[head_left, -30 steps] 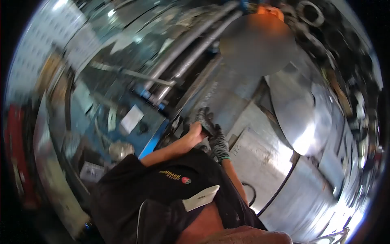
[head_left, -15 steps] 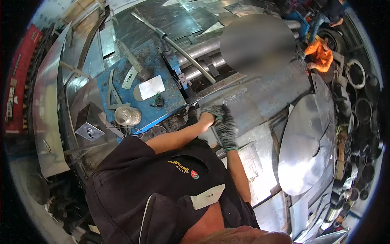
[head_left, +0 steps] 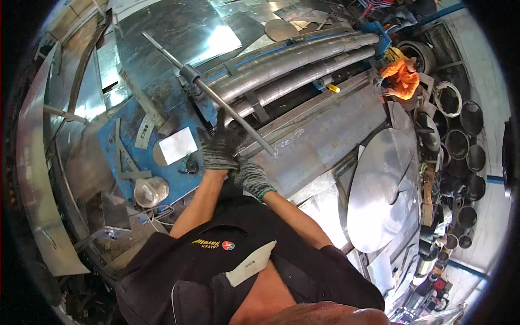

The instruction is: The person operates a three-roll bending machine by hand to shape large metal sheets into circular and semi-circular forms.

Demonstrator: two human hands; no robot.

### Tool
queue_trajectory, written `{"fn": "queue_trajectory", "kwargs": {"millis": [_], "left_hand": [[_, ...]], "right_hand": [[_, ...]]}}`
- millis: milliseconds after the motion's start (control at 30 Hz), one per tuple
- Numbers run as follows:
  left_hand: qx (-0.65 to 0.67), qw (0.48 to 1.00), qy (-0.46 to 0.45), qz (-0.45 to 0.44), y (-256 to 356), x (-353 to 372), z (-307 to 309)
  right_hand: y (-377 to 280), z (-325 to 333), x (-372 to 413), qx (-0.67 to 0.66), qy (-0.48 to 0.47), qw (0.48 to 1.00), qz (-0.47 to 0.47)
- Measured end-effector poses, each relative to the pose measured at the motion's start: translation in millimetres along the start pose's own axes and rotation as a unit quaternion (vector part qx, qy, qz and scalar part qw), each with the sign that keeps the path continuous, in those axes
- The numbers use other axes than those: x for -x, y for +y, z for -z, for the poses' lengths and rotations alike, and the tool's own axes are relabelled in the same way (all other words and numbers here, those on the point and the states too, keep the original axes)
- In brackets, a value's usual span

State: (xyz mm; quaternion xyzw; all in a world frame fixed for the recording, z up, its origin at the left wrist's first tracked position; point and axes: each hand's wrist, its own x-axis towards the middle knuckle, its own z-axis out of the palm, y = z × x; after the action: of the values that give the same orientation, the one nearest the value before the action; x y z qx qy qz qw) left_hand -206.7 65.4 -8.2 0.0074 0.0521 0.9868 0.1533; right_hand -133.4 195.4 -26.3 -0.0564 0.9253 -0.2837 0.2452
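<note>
The view has swung over the past second, so the rolling machine's long steel rollers (head_left: 303,57) now cross the upper middle of the frame and the blue machine bed (head_left: 127,111) fills the left. The chalk-marked steel sheet (head_left: 325,138) lies just right of centre, with the round steel disc (head_left: 379,189) below and to its right. A person in orange (head_left: 402,80) crouches at the far end of the rollers, upper right, well apart from the hands.

The long bar (head_left: 216,97) runs from the upper left down to the sheet's near edge. Half a second ago it stood well above the hands. Now its lower stretch passes just over the left hand (head_left: 218,151) — whether the fingers touch it cannot be told.

The hands themselves show the clearest change. Earlier the left hand showed bare skin at the heel, with the right hand working at it. Now the dark glove (head_left: 212,160) covers it to the wrist. The right hand (head_left: 250,177), in a grey glove with a green cuff, rests against the left one, so the two are together at the centre of the frame — clamped on nothing that shows. Judging by this, gloving is about finished and the bar is the nearest thing in reach.

A white sheet of paper (head_left: 177,145) lies on the bed just left of the hands.
</note>
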Motion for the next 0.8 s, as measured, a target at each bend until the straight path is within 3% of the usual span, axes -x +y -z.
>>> {"fn": "queue_trajectory", "kwargs": {"millis": [200,367,433,567,600,667,733,800], "left_hand": [[0.047,0.996,0.029,-0.072,68,-21,-49],[0.041,0.99,0.069,-0.118,119,-20,-53],[0.097,0.987,0.077,-0.102,137,-20,-66],[0.021,0.993,0.043,-0.111,174,-39,-44],[-0.185,0.965,0.069,-0.173,187,-51,-16],[-0.385,0.888,0.099,-0.231,217,-72,-1],[-0.318,0.89,0.239,-0.224,253,-86,-21],[-0.379,0.864,0.232,-0.236,275,-98,-9]], "right_hand": [[-65,36,-31,-0.003,-0.078,0.994,0.071],[-117,54,-35,-0.015,-0.205,0.968,0.143],[-130,52,-41,-0.036,-0.26,0.948,0.178],[-106,11,-78,-0.035,-0.095,0.957,0.272],[-98,11,-96,0.022,-0.043,0.959,0.281],[-109,34,-115,0.104,0.124,0.968,0.192],[-94,50,-134,-0.041,0.234,0.95,0.202],[-59,43,-155,0.017,0.215,0.968,0.13]]}}
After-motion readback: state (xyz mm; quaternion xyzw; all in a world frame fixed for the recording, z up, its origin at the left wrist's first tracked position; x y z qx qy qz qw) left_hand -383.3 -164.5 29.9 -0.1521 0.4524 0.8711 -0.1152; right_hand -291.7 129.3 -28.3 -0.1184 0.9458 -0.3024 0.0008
